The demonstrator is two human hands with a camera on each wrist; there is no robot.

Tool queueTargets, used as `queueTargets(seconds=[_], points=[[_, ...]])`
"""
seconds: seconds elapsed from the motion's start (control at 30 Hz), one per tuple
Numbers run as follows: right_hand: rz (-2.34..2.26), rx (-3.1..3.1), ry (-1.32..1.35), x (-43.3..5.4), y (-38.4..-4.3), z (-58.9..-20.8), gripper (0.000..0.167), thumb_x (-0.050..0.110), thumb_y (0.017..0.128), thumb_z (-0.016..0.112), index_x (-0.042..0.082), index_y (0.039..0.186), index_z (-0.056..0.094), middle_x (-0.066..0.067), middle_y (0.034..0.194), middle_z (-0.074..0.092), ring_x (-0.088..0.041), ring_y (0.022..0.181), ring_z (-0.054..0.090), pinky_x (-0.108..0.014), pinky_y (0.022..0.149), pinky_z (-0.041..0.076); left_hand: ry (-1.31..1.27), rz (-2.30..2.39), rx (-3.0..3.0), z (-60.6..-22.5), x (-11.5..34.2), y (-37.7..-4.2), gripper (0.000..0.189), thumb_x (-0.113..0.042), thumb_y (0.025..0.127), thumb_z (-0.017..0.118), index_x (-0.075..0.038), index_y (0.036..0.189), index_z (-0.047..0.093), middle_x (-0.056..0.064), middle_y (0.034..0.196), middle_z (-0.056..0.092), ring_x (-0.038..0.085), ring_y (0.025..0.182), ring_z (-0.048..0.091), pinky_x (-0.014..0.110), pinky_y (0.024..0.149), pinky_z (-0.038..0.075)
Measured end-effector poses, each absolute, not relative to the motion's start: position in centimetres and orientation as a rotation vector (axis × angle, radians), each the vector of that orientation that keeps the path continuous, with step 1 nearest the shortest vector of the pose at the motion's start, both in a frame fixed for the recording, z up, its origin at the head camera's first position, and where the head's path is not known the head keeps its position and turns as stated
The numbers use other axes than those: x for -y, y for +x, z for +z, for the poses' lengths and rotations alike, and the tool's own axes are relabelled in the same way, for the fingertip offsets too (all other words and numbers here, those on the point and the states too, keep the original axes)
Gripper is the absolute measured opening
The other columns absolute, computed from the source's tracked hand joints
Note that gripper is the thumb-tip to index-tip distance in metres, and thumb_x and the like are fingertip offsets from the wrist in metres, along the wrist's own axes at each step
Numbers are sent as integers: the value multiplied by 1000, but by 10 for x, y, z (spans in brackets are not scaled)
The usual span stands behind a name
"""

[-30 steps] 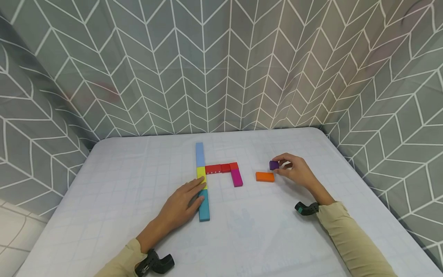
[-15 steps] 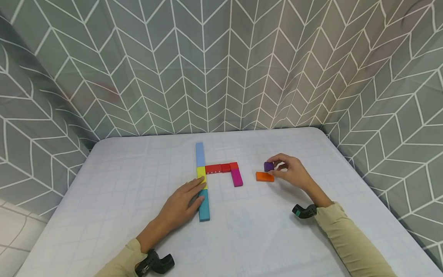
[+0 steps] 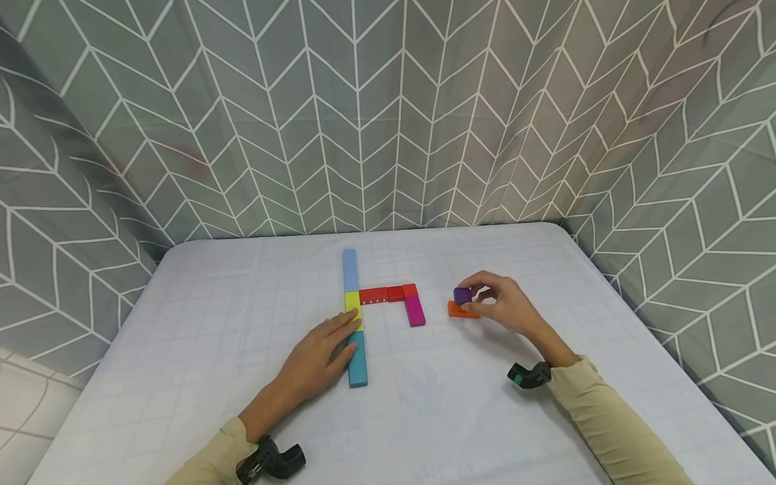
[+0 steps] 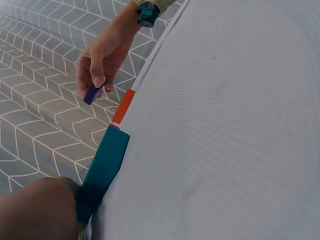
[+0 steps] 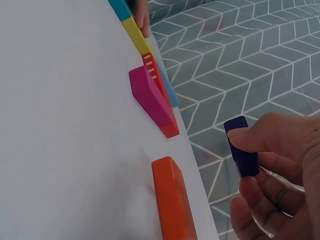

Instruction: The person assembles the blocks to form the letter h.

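My right hand (image 3: 503, 303) pinches a small purple block (image 3: 463, 296) between thumb and fingers. In the right wrist view the purple block (image 5: 242, 146) is off the table, beside an orange block (image 5: 172, 200) that lies on the cloth. From the head view it overlaps the back edge of the orange block (image 3: 461, 310). My left hand (image 3: 315, 360) rests with extended fingers on the yellow block (image 3: 353, 303) and the teal block (image 3: 358, 364). These two and a light blue block (image 3: 350, 269) form a straight column.
Red blocks (image 3: 374, 296) run rightward from the column, ending at a magenta block (image 3: 415, 312) that points toward me. All lie on a white cloth-covered table (image 3: 424, 417). A grey patterned curtain (image 3: 388, 121) hangs behind and at the sides.
My right hand has moved left with the purple block, from right of the orange block to over its back edge. The left hand and the blocks on the table have stayed put.
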State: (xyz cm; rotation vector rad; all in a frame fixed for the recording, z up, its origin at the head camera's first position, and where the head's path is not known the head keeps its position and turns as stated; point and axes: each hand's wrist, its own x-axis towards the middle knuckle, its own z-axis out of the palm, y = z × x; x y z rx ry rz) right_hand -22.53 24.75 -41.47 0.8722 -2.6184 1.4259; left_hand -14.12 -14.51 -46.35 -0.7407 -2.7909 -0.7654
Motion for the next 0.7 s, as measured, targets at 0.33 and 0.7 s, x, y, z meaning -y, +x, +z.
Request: queueTargets(seconds=[0.33, 0.7], points=[[1459, 2607, 930, -237, -219, -419, 33, -3, 88, 81, 4, 119, 72, -10, 114, 70, -29, 99, 61, -42, 84, 60, -743, -770, 2783, -464, 146, -141, 53, -31, 103, 67, -12, 151, 57, 4, 159, 47, 27, 145, 43, 49, 116, 38], [1468, 2641, 979, -223, -213, -422, 35, -2, 86, 81, 9, 118, 73, -3, 112, 71, -26, 100, 63, -49, 87, 59, -731, -751, 2790, -465, 145, -141, 53, -32, 103, 67, -13, 152, 56, 3, 159, 47, 26, 146, 43, 48, 116, 38]])
